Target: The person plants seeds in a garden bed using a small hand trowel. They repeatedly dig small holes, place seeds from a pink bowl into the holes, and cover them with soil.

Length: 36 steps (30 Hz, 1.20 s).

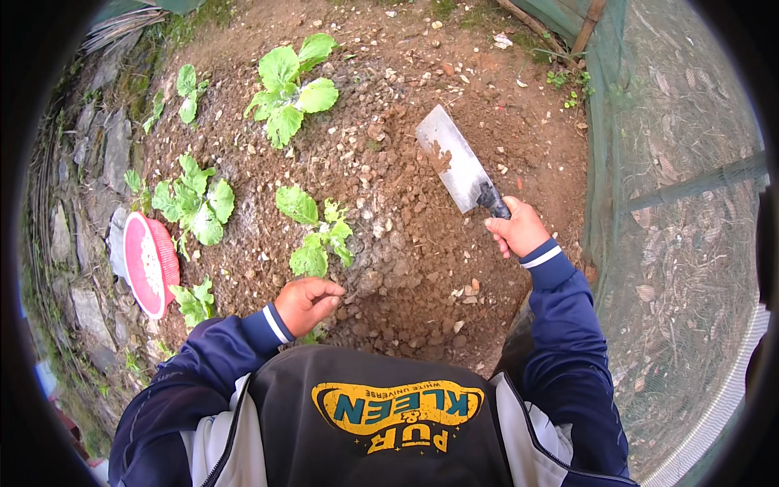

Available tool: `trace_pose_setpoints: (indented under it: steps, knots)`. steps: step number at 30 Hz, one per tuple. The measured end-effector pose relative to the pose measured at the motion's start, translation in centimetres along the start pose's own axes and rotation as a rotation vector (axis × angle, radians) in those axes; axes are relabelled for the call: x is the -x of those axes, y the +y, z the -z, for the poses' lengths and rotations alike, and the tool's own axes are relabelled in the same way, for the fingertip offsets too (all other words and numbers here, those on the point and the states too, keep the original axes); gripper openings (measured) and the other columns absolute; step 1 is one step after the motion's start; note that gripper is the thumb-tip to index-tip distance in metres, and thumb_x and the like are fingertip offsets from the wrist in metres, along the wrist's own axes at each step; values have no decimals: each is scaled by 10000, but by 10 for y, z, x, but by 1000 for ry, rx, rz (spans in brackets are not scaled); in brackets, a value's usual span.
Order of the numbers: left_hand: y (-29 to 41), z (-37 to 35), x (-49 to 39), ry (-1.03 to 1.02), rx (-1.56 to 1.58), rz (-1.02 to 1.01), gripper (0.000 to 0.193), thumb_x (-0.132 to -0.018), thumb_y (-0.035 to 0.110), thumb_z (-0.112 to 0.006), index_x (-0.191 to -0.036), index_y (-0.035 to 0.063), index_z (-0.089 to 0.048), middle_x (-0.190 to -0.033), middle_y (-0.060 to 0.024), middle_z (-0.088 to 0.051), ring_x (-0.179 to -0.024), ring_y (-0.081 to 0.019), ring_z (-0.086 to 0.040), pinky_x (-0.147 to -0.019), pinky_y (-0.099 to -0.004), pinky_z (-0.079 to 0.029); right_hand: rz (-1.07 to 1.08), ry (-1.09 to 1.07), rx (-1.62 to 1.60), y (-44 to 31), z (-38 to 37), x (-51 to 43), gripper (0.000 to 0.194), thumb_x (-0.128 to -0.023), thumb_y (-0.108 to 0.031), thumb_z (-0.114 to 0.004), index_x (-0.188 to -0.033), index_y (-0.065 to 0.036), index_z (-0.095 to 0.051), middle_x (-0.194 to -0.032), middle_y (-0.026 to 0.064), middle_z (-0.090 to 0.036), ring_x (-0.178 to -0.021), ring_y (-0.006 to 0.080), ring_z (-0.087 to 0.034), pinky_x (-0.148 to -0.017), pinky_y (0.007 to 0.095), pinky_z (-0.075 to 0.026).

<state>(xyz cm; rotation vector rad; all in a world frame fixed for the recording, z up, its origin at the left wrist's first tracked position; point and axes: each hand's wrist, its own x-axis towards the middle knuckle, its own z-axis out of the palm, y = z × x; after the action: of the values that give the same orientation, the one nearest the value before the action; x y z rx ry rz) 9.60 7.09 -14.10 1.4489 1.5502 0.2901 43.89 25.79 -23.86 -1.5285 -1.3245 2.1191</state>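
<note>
My right hand [518,227] grips the dark handle of a cleaver [453,159], whose broad metal blade points up and left over loose brown soil [389,182]. Wet soil clings to part of the blade. Low over the ground at centre left is my left hand [307,304], its fingers curled and thumb near the index finger; nothing shows between them. Just above that hand grows a leafy green plant [316,234] with ragged leaves. A larger leafy plant [289,91] stands further up the bed.
A pink plastic basket [165,262] with small pale pieces lies at the left, beside more leafy plants [198,201]. Flat stones [115,146] edge the bed there. Green netting [608,152] on wooden poles borders the right side. Shell-like fragments dot the soil.
</note>
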Motion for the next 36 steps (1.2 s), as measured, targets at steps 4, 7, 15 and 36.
trace_pose_setpoints:
  steps: [4,7,15,36]
  knots:
    - [-2,0,2,-6,11,28,146,-851,79,-633,-990,43,-652,-855,-88,-644,-776,-187,-623,-712,-301,-501,76,35,-28,-17,14,5,165,-853,-58,-605,-973,-10,-503,-599,10,-499,-413,85,-476,-357,245,-421]
    - [-1,3,0,-10,-4,13,146,-846,78,-637,-987,43,-652,-861,-94,-649,-785,-198,-629,-717,-308,-506,126,161,-109,-22,8,4,163,-853,-61,-605,-978,-17,-508,-600,6,-499,-414,85,-477,-356,246,-421]
    - [1,-1,-1,-16,-22,1,143,-844,82,-640,-980,38,-648,-875,-106,-658,-798,-218,-636,-713,-315,-511,64,78,144,-22,-1,-3,201,-843,-88,-610,-1009,-15,-523,-583,0,-482,-409,91,-461,-354,261,-392]
    - [0,-8,-6,-29,-33,-51,138,-848,66,-632,-981,32,-644,-866,-100,-650,-789,-220,-627,-709,-318,-505,295,195,466,15,16,-23,173,-807,-86,-654,-909,11,-555,-626,53,-533,-468,149,-536,-433,301,-434]
